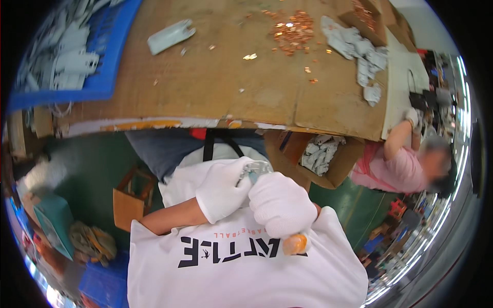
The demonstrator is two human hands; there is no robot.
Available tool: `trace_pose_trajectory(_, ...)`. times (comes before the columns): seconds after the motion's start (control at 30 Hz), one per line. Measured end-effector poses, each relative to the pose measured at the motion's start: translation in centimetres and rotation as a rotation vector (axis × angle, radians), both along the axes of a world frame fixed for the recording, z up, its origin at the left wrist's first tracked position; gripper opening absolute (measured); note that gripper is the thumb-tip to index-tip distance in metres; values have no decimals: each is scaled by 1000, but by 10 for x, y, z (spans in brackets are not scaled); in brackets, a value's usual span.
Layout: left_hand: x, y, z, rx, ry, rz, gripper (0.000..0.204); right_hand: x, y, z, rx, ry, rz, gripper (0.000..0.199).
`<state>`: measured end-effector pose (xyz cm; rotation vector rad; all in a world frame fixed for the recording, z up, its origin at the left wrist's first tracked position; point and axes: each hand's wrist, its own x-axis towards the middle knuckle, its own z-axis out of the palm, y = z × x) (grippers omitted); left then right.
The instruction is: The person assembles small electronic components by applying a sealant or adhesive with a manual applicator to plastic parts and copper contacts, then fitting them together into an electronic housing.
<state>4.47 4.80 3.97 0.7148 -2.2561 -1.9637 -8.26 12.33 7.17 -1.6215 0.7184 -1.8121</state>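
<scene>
Close to my chest, my left hand (pixel 222 187) in a white knit glove is closed around a small pale grey plastic part (pixel 258 167). Only the part's upper end shows between the gloves. My right hand (pixel 283 204), gloved the same way, is closed in a fist right beside it. Out of the lower side of that fist sticks the translucent orange handle of a screwdriver (pixel 295 244). Its tip is hidden by the fingers and the part. Both hands are in front of the table's near edge, touching or nearly touching each other.
On the brown table (pixel 205 92) lie a white plastic housing (pixel 172 37), a heap of copper-coloured pieces (pixel 292 32) and crumpled white gloves (pixel 354 43). A blue crate (pixel 105 77) holds pale parts. A cardboard box (pixel 339 169) of white parts stands below. A person in pink (pixel 385 167) works at right.
</scene>
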Motion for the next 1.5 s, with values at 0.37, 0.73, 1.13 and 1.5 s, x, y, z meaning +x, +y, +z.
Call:
trace_pose_trajectory(0.37, -125, -40, -25, 578, 109, 97, 32, -48, 42, -33, 589, 1466, -1002, 23)
trace_pose_trajectory(0.73, -159, -46, -30, 494, 217, -94, 58, -383, 114, -60, 1335, 1270, -1771, 15)
trace_pose_trajectory(1.13, -45, -63, -30, 400, 35, 243, 31, -291, 106, -47, 1618, 978, -1344, 34)
trace_pose_trajectory(1.5, -133, -41, -53, 619, 136, 128, 40, -212, 51, -66, 1459, 987, -1160, 15)
